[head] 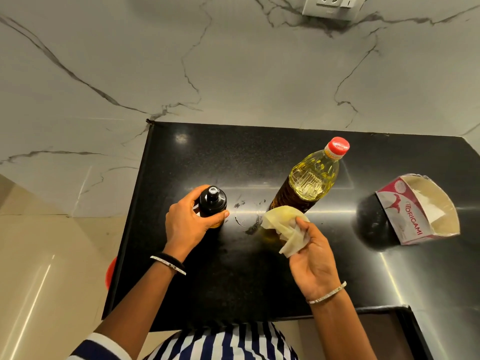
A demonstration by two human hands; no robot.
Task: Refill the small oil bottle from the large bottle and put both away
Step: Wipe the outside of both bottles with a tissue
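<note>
A red object (111,272) showed partly at the left edge of the black counter (233,281), below its level; what it was could not be told.

The left hand (187,224) gripped the small bottle (212,202), thumb on the near side and fingers curled round the far side. The small bottle stood upright on the left part of the counter, its dark top fitted. A bangle and a dark band sat on that wrist.

Just right of the small bottle, wet smears (246,219) marked the counter between the two bottles.

The right hand (314,258) was held palm up above the middle of the counter, pinching a crumpled tissue (285,227) between thumb and fingers. The tissue looked stained yellow and overlapped the base of the large bottle (309,183); whether it touched the bottle could not be told from this angle. A bangle sat on that wrist too.

The large bottle stood upright right of centre, apart from the small bottle, with its red cap (337,146) on and yellow oil inside.

Further right, well apart from the bottles, an open tissue box (415,211) lay tilted on the counter.

A socket (332,6) was set in the marble wall (233,74) behind.
</note>
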